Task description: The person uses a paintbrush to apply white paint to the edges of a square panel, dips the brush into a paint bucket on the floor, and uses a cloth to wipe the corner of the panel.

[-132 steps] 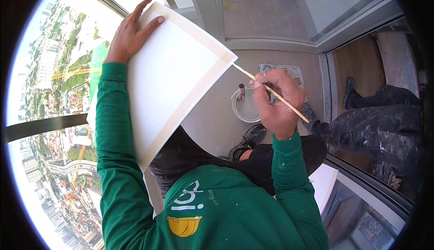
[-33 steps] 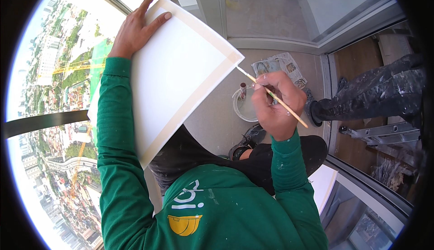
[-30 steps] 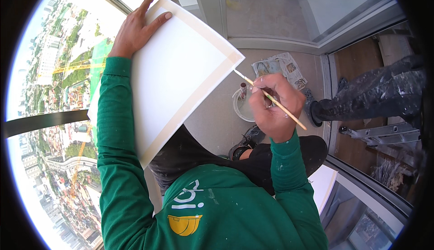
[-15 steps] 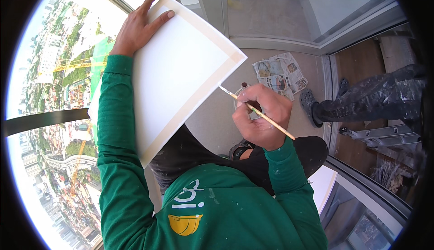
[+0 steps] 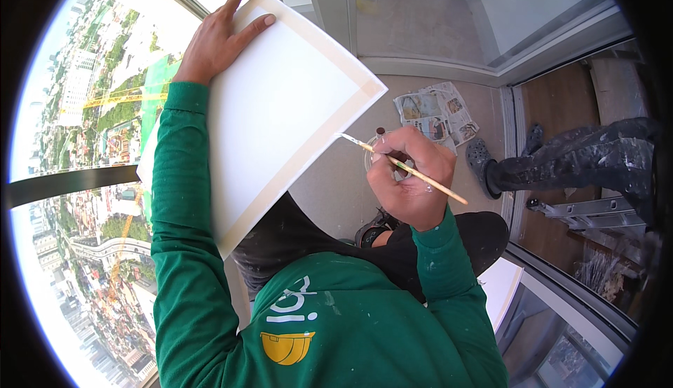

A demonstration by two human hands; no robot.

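High-rise balcony, apparently: city far below, door track, ladder, newspaper on floor.

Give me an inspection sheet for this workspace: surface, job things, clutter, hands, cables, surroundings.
Surface: pale floor.
Job things: board, white with tan borders; brush, tip at the board's right edge, contact unclear.
Clutter: newspaper on the floor; tub, mostly hidden by the right hand.
Hands: left hand on the board's upper left edge; right hand holds the brush.
Cables: nothing seen.
Surroundings: window left; another person's legs and ladder right.
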